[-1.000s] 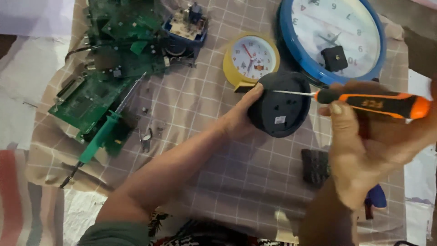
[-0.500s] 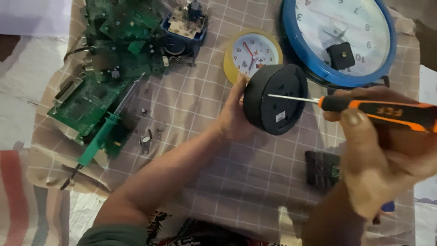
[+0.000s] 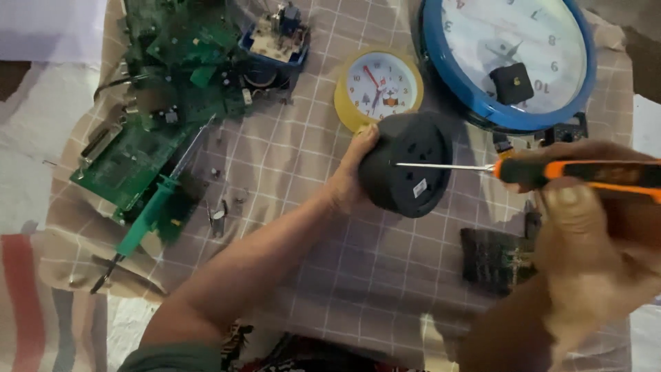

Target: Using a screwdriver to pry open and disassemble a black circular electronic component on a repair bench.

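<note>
Checked beige cloth (image 3: 296, 275) covers the worktop. Near its middle the left hand (image 3: 351, 176) grips a round black clock (image 3: 406, 165) by its rim, tipped on edge with its back turned toward the right hand (image 3: 585, 234), probably so the tool can reach it. That hand's fingers are clenched around an orange-handled screwdriver (image 3: 551, 172), whose shaft lies level with the tip touching the clock's back. Just behind stands a small yellow clock (image 3: 379, 86); a big blue wall clock (image 3: 506, 58) lies at the far right corner. Green circuit boards (image 3: 144, 131) and a green-handled tool (image 3: 148, 220) sit toward the left edge.
</note>
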